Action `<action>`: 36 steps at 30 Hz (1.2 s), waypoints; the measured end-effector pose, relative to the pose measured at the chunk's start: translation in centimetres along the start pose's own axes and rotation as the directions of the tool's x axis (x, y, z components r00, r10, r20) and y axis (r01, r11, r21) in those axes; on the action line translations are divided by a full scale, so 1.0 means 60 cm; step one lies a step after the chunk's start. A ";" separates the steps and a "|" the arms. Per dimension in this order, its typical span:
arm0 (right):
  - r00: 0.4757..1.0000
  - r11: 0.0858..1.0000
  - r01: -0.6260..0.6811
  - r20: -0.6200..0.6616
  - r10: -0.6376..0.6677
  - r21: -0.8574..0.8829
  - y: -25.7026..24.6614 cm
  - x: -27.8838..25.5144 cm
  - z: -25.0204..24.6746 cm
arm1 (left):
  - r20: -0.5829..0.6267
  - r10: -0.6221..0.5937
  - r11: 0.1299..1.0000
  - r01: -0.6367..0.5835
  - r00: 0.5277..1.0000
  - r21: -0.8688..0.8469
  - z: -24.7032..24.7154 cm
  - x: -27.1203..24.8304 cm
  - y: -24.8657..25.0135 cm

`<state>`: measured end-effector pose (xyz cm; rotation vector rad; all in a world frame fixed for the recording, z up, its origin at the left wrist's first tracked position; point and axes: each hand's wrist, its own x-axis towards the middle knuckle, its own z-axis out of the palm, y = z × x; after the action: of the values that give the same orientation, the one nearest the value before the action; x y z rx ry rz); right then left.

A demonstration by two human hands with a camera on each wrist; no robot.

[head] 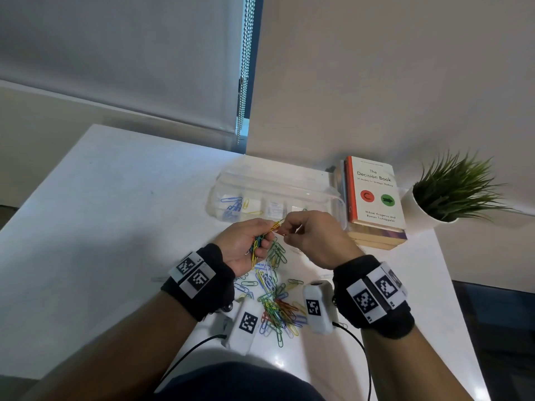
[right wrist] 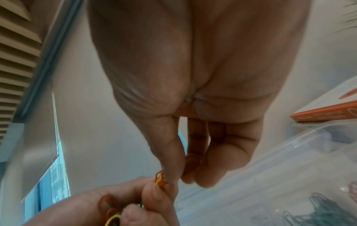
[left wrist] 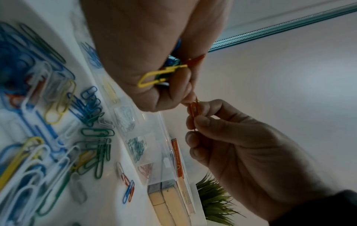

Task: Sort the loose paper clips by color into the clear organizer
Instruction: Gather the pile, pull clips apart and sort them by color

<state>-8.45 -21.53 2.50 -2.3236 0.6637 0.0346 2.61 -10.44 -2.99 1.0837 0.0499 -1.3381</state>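
My left hand [head: 246, 241] is raised above the table and grips a mixed bunch of paper clips [head: 257, 246], yellow, green, blue and red. My right hand [head: 307, 235] meets it fingertip to fingertip and pinches a red clip [left wrist: 194, 110] between thumb and forefinger at the bunch's tip. A loose pile of colored clips [head: 278, 302] lies on the white table below the hands. Behind the hands stands the clear organizer [head: 289, 183], with blue clips [head: 231, 205] and yellow clips [head: 250, 206] in its left compartments. The left wrist view shows white, green and red clips in further compartments.
A stack of books [head: 373, 198] lies right of the organizer, and a potted plant [head: 445, 192] stands further right. The table's right edge [head: 451, 285] is close to my right wrist. Wall and a window blind [head: 115, 53] rise behind the table.
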 end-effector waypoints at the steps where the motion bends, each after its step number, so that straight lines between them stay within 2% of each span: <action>1: 1.000 1.000 -0.005 -0.008 0.005 0.014 0.002 0.001 0.000 | 0.009 -0.005 1.000 0.005 1.000 0.003 0.000 -0.001 0.001; 7: 0.988 0.993 -0.046 -0.138 0.061 0.108 0.023 0.007 -0.001 | 0.086 0.011 0.999 -0.015 0.996 0.045 -0.003 -0.007 0.013; 10: 0.985 0.977 -0.063 -0.143 0.094 0.204 0.026 0.007 -0.002 | 0.084 0.016 0.997 -0.023 0.996 0.072 -0.004 -0.007 0.015; 14: 0.985 0.967 -0.064 -0.140 0.101 0.247 0.026 0.007 -0.003 | 0.098 -0.010 0.995 0.000 0.995 0.101 -0.004 -0.006 0.016; 18: 0.994 0.949 -0.075 -0.051 0.096 0.306 0.022 0.000 -0.011 | 0.112 -0.041 0.987 0.022 0.993 0.158 -0.008 -0.003 0.022; 25: 0.995 0.928 -0.076 0.084 0.049 0.365 0.020 -0.006 -0.017 | 0.138 -0.016 0.954 -0.027 0.990 0.299 -0.004 -0.001 0.033; 29: 0.994 0.926 -0.078 0.098 0.045 0.369 0.023 -0.009 -0.018 | 0.133 0.021 0.930 -0.068 0.991 0.362 0.001 -0.001 0.033; 36: 0.997 0.927 -0.073 0.055 0.056 0.367 0.035 -0.014 -0.010 | 0.072 0.107 0.952 -0.123 0.992 0.281 -0.003 -0.001 0.033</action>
<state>-10.28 -22.83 1.80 -1.9332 0.6621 -0.0096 4.26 -10.56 -1.85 1.2696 -0.2520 -1.2946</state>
